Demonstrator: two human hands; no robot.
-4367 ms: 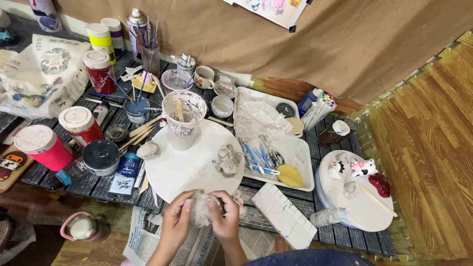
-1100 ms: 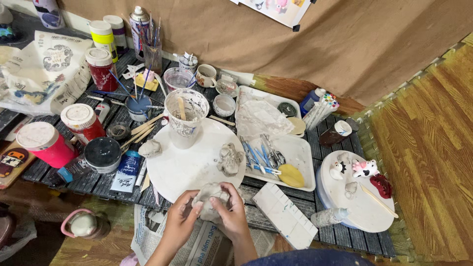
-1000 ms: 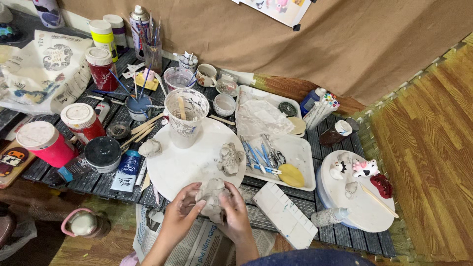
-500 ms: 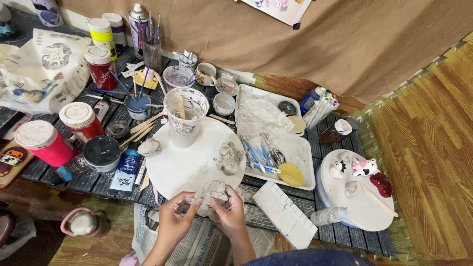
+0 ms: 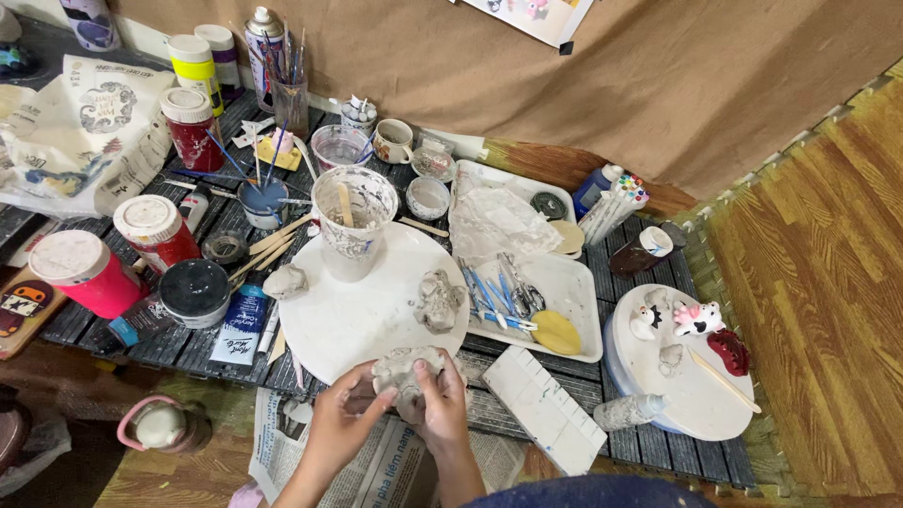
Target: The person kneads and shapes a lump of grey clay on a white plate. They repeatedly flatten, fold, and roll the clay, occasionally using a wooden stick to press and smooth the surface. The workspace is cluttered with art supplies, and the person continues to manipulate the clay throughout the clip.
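Head view: both hands work a grey clay lump (image 5: pixel 406 369) at the near edge of the round white board (image 5: pixel 367 310), over the newspaper (image 5: pixel 376 466).
Left hand (image 5: pixel 340 423): fingers curled round the lump's left side, thumb pressed on it.
Right hand (image 5: pixel 440 406): closed on the lump's right side, fingertips digging in.
Change: half a second ago the hands stood a little apart with the clay stretched between them; now they are pressed together and the lump is compact. Further back it was held lower, off the board's edge.
On the board: smeared cup (image 5: pixel 353 221) with a stick, a small clay piece (image 5: pixel 285 281), a shaped clay figure (image 5: pixel 440 299).
Around: tray (image 5: pixel 574 325) with tools, red paint jars (image 5: pixel 158 230), white slab (image 5: pixel 544 406) just right of the hands.
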